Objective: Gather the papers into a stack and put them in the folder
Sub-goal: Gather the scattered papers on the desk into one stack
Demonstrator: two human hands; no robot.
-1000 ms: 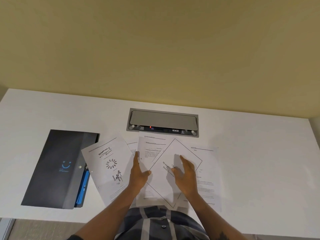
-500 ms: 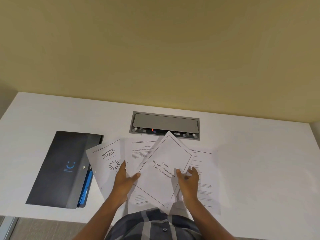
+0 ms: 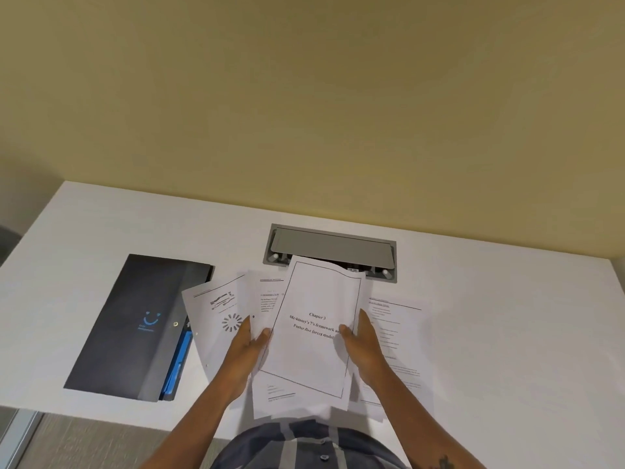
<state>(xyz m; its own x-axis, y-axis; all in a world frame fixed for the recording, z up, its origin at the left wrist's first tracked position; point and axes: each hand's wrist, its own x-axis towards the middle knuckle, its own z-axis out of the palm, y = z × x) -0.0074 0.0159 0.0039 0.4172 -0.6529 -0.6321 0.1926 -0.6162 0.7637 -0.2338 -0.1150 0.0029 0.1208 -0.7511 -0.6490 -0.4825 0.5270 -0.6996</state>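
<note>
Papers: my left hand (image 3: 248, 346) and right hand (image 3: 363, 343) pinch the title sheet (image 3: 313, 328) by its long edges; folder (image 3: 135, 326) lies left, nearer my left hand.

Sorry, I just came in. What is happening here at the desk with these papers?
A person is gathering loose printed sheets on a white desk. Both hands hold the bordered white title page reading "Chapter 3", the left hand at its left edge and the right hand at its right edge. Other printed sheets lie spread beneath and beside it. The dark grey folder with a blue logo lies closed on the left, with no sheets added yet.
</note>
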